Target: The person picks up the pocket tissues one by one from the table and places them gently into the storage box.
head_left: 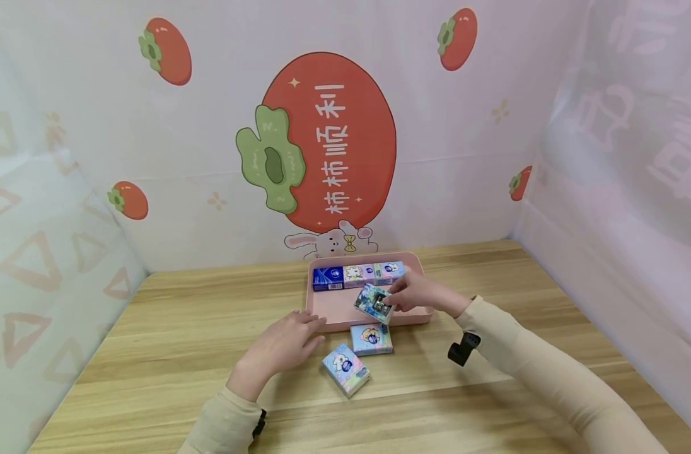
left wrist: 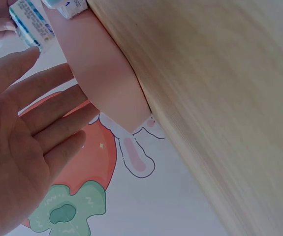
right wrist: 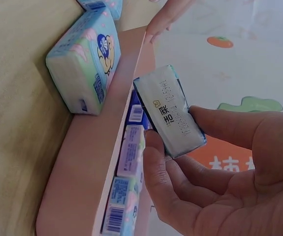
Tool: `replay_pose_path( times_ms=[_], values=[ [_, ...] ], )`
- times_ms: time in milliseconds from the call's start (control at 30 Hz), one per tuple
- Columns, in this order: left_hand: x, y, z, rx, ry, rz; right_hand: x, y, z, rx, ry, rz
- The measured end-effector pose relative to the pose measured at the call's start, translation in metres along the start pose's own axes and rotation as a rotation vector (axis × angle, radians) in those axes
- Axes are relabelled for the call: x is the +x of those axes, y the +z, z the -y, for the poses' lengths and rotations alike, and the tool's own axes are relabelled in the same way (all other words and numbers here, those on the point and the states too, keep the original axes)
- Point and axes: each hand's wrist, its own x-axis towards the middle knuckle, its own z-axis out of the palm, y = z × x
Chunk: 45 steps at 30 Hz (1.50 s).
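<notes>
My right hand [head_left: 425,293] pinches a small pack of tissues [head_left: 371,301] with a blue-green floral print, holding it over the pink tray [head_left: 334,326]. In the right wrist view its end faces the camera, pale with printed characters, between thumb and fingers. The fingers of my left hand [head_left: 283,340] are extended and rest at the tray's front left rim. Along the tray's back lies a row of tissue packs: a dark blue one [head_left: 328,279], a pink-and-white one [head_left: 358,275] and a light blue one [head_left: 391,271] at the right end, partly behind my right hand.
Two more tissue packs lie on the wooden table [head_left: 181,353] before the tray: a light blue one [head_left: 371,339] close to its front wall and a tilted one [head_left: 347,370] nearer me. A printed cloth backdrop [head_left: 209,126] stands behind the table and along both sides.
</notes>
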Motion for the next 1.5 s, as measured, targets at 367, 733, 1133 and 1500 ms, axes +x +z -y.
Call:
replay_pose_path(
  times_ms=[367, 733, 1133, 1500],
  values=[
    [0.001, 0.0, -0.001, 0.004, 0.002, 0.0, 0.019, 0.002, 0.008, -0.084, 0.089, -0.022],
    [0.001, -0.001, -0.002, 0.01, -0.008, 0.014, 0.034, 0.006, 0.014, -0.122, 0.147, -0.021],
    [0.0, -0.003, -0.002, 0.008, 0.013, 0.005, 0.053, 0.008, 0.014, -0.098, 0.213, 0.009],
    [0.0, -0.002, -0.001, 0.008, 0.022, -0.005, 0.065, 0.012, 0.016, -0.126, 0.193, 0.018]
  ],
)
